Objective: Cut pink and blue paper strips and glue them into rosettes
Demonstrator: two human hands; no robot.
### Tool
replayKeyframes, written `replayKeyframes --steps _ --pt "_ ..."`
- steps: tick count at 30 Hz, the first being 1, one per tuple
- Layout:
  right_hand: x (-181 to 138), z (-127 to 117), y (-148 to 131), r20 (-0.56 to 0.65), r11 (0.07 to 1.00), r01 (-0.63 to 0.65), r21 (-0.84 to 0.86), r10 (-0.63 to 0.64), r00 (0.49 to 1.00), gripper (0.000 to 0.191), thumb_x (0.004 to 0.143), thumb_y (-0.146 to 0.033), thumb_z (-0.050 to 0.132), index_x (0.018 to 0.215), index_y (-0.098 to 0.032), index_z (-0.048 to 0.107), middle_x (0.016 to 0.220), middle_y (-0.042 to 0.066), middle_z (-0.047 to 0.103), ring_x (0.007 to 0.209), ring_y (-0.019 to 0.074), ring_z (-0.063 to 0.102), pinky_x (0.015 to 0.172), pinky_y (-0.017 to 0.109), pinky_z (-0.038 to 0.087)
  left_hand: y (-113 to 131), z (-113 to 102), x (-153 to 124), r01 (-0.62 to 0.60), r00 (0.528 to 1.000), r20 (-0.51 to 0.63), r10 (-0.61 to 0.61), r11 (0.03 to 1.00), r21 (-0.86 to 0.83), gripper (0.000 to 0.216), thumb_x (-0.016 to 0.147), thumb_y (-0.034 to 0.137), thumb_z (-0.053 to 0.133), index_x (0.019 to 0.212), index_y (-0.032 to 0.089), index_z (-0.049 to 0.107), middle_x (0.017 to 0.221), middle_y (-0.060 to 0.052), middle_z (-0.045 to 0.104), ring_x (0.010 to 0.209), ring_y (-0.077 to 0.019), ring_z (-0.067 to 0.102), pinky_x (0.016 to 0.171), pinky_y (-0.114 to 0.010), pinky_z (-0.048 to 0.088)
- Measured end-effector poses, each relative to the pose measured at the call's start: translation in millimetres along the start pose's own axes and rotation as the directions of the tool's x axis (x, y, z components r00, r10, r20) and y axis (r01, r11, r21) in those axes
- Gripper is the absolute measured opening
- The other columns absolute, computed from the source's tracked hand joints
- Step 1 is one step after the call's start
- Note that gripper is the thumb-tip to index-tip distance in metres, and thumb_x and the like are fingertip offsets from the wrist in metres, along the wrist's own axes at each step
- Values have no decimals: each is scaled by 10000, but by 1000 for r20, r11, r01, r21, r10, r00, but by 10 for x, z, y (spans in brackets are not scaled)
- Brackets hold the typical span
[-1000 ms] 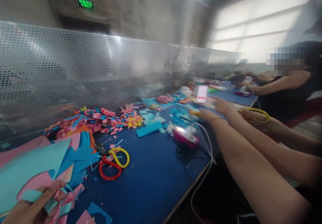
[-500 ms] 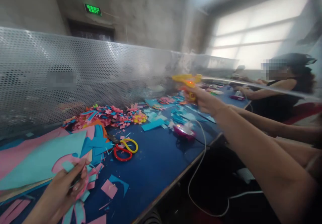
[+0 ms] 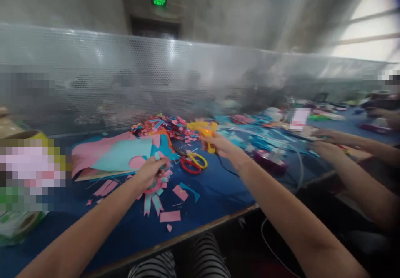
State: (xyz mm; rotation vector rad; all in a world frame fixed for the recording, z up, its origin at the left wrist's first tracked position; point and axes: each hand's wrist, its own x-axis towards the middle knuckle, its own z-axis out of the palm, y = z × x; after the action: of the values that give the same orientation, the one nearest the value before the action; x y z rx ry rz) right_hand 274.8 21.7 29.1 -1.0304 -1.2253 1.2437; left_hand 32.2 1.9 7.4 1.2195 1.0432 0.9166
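Observation:
My left hand (image 3: 151, 173) has its fingers closed round a pink and light-blue rosette (image 3: 152, 201), whose ribbon tails hang over the blue table. Part of the rosette is hidden by the fingers. Gripped in my right hand (image 3: 221, 145) is a yellow glue gun (image 3: 200, 126), its nozzle pointing left, above the table and apart from the rosette. Between the two hands lie scissors (image 3: 190, 170) with one red and one yellow handle. Beyond my left hand are pink and light-blue sheets (image 3: 120, 153).
Small cut pieces (image 3: 162, 123) are heaped along a perforated metal screen (image 3: 153, 69). A purple device (image 3: 270, 161) stands right of my right forearm. Further right are another person's hands (image 3: 328, 142). Scraps (image 3: 170, 216) lie near the table edge (image 3: 200, 232). Tape rolls (image 3: 26, 228) sit at left.
The view has swung left. My right hand has brought the glue gun leftward, closer to my left hand and the scissors. Both hands keep their hold.

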Motion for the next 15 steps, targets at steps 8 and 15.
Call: replayKeyframes --steps 8,15 --pt "129 832 242 -91 991 62 -117 -73 993 286 523 -329 702 653 -148 524 396 -62 463 347 53 403 350 181 327 -77 51 141 -21 994 106 1 981 193 230 620 310 579 503 129 501 407 40 433 334 -24 301 349 -181 161" --pt "132 772 317 -42 995 47 -83 -50 998 268 464 -253 723 638 -132 560 554 -23 573 402 50 445 380 184 362 17 261 200 7 983 181 -31 991 133 227 610 275 607 502 135 464 429 41 454 327 -14 276 357 -187 147"
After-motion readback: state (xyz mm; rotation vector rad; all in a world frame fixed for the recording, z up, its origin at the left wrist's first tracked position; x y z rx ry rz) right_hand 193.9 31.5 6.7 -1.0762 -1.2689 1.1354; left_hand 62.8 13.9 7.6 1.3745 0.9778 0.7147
